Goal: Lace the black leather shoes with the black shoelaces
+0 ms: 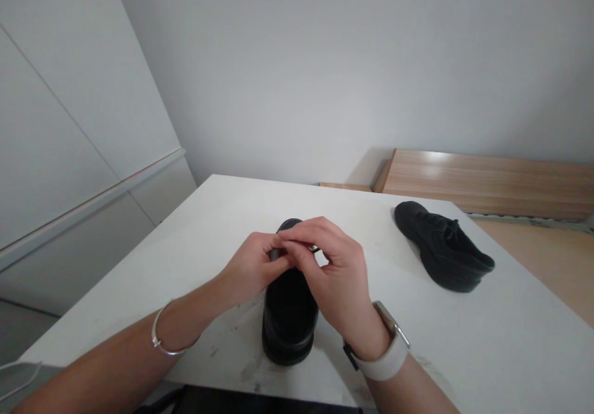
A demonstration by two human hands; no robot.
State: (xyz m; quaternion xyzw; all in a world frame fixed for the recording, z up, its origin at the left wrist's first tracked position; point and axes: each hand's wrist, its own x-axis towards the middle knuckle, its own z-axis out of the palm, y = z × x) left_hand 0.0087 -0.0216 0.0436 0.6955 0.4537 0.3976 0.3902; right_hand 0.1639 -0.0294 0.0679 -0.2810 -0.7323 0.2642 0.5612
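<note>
A black shoe (288, 321) stands on the white table, its heel toward me and its toe pointing away. Over its lacing area my left hand (253, 265) and my right hand (331, 268) meet, fingertips pinched together. A short piece of dark shoelace (316, 250) shows beside the right fingers. Most of the lace and the shoe's tongue are hidden behind my hands. The left wrist wears a silver bangle (160, 336), the right one a watch with a pale strap (387, 355).
Another black shoe (440, 247), laces tied, sits on the right part of the white table (223, 210). Behind the table are a grey wall and a wood-grain board (487, 182). White panels rise at left. A black object (260, 401) lies along the near edge.
</note>
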